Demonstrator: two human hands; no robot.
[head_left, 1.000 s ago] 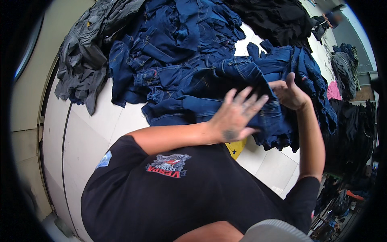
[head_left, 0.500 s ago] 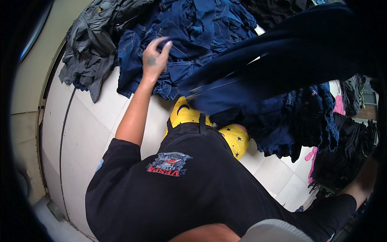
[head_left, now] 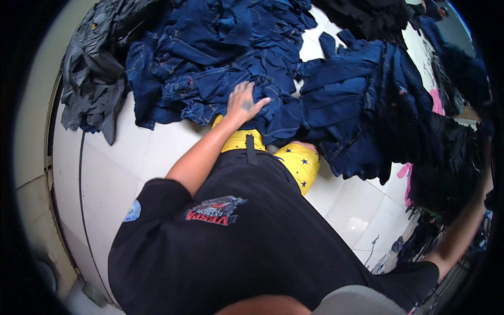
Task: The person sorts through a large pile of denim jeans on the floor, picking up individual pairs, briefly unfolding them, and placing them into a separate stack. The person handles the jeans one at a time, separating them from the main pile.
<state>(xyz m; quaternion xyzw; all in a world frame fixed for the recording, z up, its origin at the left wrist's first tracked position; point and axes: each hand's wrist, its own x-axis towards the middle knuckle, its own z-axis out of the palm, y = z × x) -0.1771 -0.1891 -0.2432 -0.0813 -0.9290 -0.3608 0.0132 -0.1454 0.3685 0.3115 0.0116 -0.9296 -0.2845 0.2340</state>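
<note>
1. Far out to the left of the left hand (head_left: 245,102), a heap of grey garments (head_left: 92,79) lies crumpled on the white tiled floor (head_left: 105,173), well apart from the hand and untouched.

2. Just left of and above the left hand spreads the big pile of dark blue jeans (head_left: 210,58), loose and tangled, with no order to it. That reads as the bulk still to be gone through.

3. The left hand rests flat on the near edge of this pile, fingers spread and pressing into the denim. It is laid on the cloth, not closed around any one piece.

4. Below the left hand, close to the body, show yellow shorts with blue stars (head_left: 296,160) and the black T-shirt (head_left: 236,247) of the person at work.

5. Between the two hands, a second mass of dark blue denim (head_left: 357,110) hangs or is draped, its lower edge just above the floor tiles. It looks like the piece, or bundle, now being moved.

6. The right forearm (head_left: 462,236) stretches out to the far right rim; the right hand itself is lost in the dark edge, so whether it is clenched or loose I cannot tell.

7. Near that arm hang dark clothes (head_left: 446,168) with something pink (head_left: 436,102) among them.

8. Judging by the piles, the work looks early: most denim is still unsorted.
</note>
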